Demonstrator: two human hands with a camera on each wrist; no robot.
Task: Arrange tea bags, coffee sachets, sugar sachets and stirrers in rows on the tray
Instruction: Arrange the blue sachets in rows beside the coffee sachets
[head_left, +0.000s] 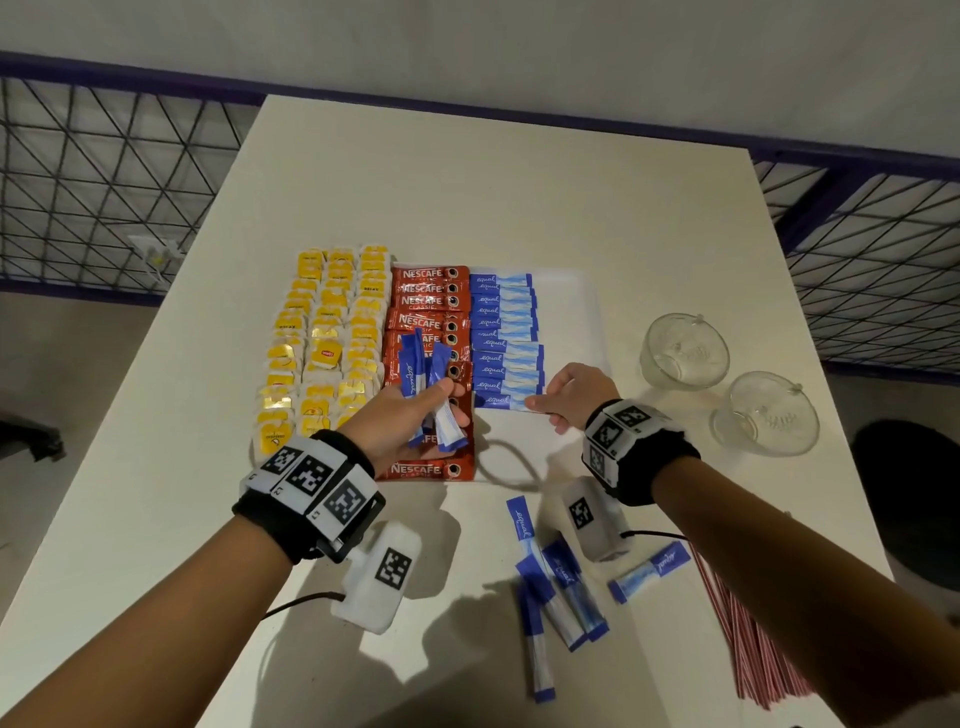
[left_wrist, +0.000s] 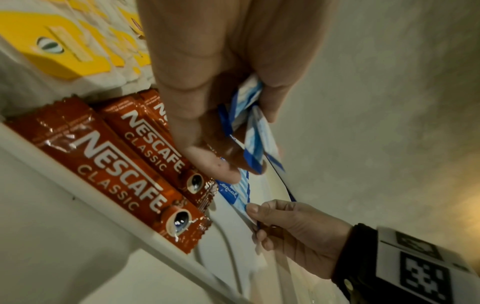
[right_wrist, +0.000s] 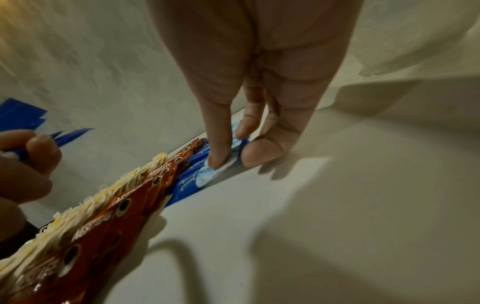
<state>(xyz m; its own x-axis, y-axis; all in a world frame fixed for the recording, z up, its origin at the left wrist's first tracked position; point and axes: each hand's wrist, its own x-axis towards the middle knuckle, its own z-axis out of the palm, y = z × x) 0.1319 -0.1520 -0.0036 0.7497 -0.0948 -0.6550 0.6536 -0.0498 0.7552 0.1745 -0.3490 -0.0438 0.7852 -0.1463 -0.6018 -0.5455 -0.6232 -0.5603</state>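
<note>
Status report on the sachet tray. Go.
Left hand holds spare sugar sachets. Right hand pinches one sachet at sugar row's near end. Stirrers unplaced. Nothing blocking.

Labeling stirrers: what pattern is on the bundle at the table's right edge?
Red-and-white stripes on the stirrers, lying on the table; head view only.

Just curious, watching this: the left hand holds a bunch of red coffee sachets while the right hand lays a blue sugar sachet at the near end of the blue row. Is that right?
Not quite. The left hand holds blue sugar sachets, not red coffee ones, as the head view shows. The right hand is indeed laying a blue sachet at the near end of the blue row.
</note>
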